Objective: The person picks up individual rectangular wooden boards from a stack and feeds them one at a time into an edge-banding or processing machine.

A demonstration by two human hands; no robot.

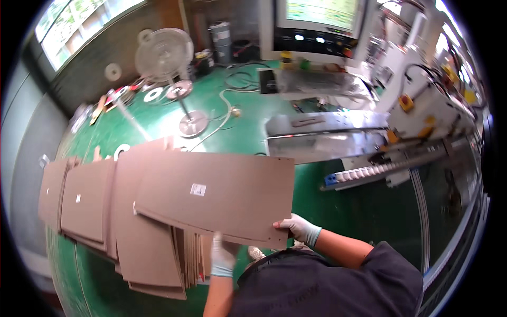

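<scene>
A long brown board (243,190) with a white label lies across the middle of the view, its left part over other brown boards. My right hand (300,230), in a white glove with bare fingertips, is closed on the board's near right corner. My left hand (223,258), gloved too and slightly blurred, grips the near long edge; its fingers are partly hidden by the board. To the left, more boards (87,201) of the same brown lean and overlap in stacks, some with small white labels.
A fan (165,55) on a round base stands ahead on the green floor (245,113), with hoses and cables nearby. At the right is a machine (422,105) with a metal bed (330,145), a rail (385,170) and a screen (319,13). A grey wall (31,142) borders the left.
</scene>
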